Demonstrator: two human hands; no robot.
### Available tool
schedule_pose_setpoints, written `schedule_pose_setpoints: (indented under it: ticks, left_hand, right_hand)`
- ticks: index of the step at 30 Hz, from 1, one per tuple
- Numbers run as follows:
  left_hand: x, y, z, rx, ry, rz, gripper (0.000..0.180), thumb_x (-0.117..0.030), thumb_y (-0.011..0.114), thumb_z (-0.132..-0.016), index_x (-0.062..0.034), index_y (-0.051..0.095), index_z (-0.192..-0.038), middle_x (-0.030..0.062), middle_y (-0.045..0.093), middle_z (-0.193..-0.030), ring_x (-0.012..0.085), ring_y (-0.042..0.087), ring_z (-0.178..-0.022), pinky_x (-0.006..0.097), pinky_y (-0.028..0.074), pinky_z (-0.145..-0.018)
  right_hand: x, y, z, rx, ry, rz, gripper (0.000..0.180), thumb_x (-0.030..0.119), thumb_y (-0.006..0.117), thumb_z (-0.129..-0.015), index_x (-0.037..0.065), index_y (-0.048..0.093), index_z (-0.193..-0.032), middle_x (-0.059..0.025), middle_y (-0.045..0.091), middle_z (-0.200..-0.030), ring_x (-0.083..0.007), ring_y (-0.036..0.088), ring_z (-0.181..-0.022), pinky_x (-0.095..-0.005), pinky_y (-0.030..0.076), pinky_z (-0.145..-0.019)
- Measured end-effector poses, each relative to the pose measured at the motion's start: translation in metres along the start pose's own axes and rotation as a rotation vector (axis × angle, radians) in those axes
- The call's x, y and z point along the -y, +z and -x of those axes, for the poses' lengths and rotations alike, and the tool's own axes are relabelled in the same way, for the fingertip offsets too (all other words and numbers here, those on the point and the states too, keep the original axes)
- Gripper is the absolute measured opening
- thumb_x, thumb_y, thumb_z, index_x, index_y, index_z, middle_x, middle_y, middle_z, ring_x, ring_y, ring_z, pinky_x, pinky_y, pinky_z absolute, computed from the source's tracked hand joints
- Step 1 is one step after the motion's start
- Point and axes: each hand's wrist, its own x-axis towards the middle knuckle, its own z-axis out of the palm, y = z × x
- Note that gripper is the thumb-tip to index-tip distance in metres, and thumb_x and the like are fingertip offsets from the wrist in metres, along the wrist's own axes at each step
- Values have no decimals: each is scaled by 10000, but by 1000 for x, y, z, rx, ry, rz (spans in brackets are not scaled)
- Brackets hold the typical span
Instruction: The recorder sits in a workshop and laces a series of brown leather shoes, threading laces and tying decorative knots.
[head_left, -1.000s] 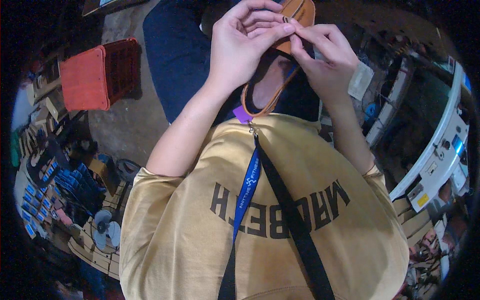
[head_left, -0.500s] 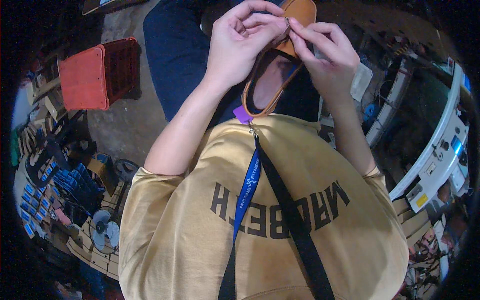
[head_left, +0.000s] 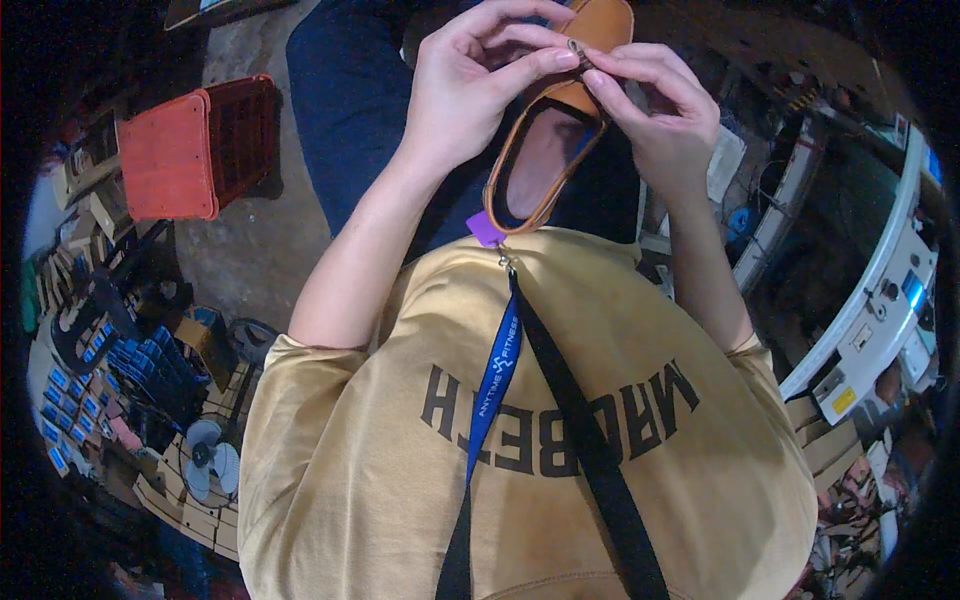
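Two straps, a blue printed lanyard [head_left: 495, 380] and a black band [head_left: 590, 450], cross the tan shirt nearest the camera, meeting a small purple square tag [head_left: 485, 228]. Above it, the tan leather shoe with an orange-rimmed opening [head_left: 560, 130] is held up over the lap. Left hand [head_left: 470, 90] and right hand [head_left: 655, 110] pinch its small dark buckle [head_left: 578, 50] between fingertips. Farther left, a red plastic crate [head_left: 195, 150] stands on the floor; small blue packets [head_left: 70, 400] lie beyond.

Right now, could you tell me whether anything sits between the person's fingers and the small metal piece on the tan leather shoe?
Nothing visible does. The left hand and right hand already meet at the small metal piece on the upper of the tan leather shoe, fingertips pinching it from both sides. The blue lanyard hangs lower, against the shirt, clear of them.
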Motion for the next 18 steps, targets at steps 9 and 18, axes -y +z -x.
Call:
schedule_pose_setpoints:
  ticks: [9,18]
  left_hand:
    - [18,7,6,-107,22,6,321,-28,758,-939,20,622,-1226,52,727,-1012,79,687,-912,229,561,-829]
    - [30,0,1,3,35,88,310,-8,698,-978,13,596,-1271,75,706,-1103,105,691,-1003,239,573,-893]
  right_hand:
    - [-1,4,2,-78,-174,186,208,33,844,-790,60,818,-994,-79,733,-910,-180,701,-821,-289,563,-734]
    - [11,18,7,-180,291,-237,199,50,837,-798,64,807,-994,-82,743,-919,-170,721,-817,-268,580,-736]
